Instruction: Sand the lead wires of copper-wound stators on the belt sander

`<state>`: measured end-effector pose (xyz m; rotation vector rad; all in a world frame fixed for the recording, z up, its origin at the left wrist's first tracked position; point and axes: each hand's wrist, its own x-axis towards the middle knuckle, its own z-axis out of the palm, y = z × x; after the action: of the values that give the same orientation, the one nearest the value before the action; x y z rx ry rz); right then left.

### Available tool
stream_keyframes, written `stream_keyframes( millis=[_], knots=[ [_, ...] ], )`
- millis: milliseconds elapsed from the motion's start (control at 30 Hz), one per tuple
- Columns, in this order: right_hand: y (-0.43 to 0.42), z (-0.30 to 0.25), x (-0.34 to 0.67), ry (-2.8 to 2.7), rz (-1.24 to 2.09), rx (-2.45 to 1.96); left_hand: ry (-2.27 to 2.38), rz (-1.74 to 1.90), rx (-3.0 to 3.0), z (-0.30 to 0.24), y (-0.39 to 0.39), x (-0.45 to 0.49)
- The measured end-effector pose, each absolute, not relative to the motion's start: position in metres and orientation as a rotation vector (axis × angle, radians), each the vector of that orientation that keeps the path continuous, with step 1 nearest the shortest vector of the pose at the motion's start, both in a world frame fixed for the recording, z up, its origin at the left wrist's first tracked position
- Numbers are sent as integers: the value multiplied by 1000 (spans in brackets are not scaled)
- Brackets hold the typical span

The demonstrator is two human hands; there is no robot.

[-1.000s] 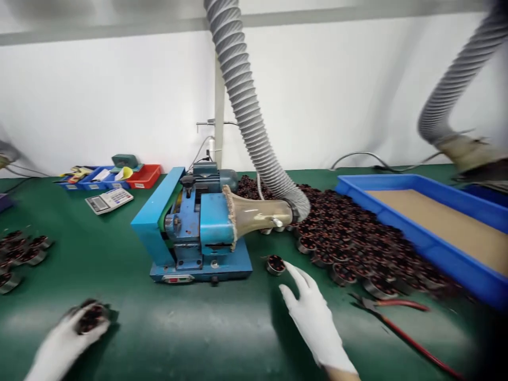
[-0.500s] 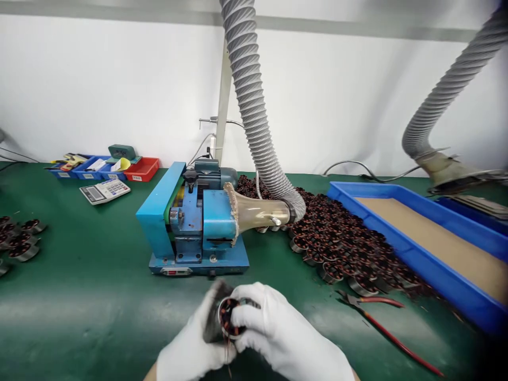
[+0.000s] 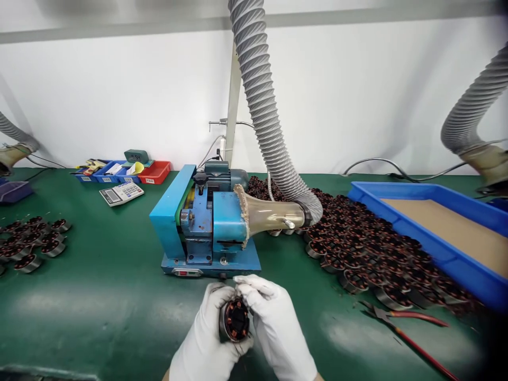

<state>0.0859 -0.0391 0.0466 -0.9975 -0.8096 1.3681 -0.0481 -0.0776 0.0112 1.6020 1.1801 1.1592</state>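
Note:
Both hands wear white gloves and meet low in the middle of the view, just in front of the blue machine (image 3: 206, 227). My left hand (image 3: 204, 338) cups a round motor stator (image 3: 234, 320) with copper windings, its open face turned toward me. My right hand (image 3: 273, 323) grips the same stator from the right, fingertips pinched at its top edge. A large heap of similar stators (image 3: 369, 248) lies on the green table to the right.
A grey ribbed hose (image 3: 270, 116) runs down into the machine's funnel. A blue tray (image 3: 432, 233) stands at the right, red-handled pliers (image 3: 400, 323) in front of it. A smaller group of stators (image 3: 34, 243) lies at left; calculator (image 3: 121, 193) and small bins (image 3: 123, 172) behind.
A second ago my hands were apart, the left on a stator at lower left, the right reaching for one by the machine. They have since come together on one stator.

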Motion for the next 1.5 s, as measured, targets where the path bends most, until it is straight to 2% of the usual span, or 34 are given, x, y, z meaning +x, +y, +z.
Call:
stream_keyframes(
  millis=[67,167,367,533,833,1033,1200,1300,1400,1500],
  knots=[
    [-28,50,97,-662,1384,-877,1201,1171,1621,12,-78,-49],
    [-19,46,108,-549,1233,-849,1235,1214,1578,12,-73,-44],
    [-26,17,79,-1182,1083,-1140,1412,1415,1256,-3,-36,-17],
    [-3,14,70,-1290,982,-1275,1394,1473,1068,-10,-8,-2],
    [10,17,81,-1327,1041,-1282,1385,1469,1079,-8,7,3],
    [-14,16,84,-1333,1031,-1258,1415,1418,1073,-8,-22,-3],
    [-41,19,99,-1081,1280,-989,1246,1266,1219,1,-55,-25],
    [-46,27,106,-805,1430,-895,1385,1208,1342,15,-61,-35],
    [-50,36,103,-874,1524,-971,1440,1169,1277,25,-64,-40],
    [-55,41,94,-979,1423,-1090,1320,1119,1302,25,-68,-41]
  ],
)
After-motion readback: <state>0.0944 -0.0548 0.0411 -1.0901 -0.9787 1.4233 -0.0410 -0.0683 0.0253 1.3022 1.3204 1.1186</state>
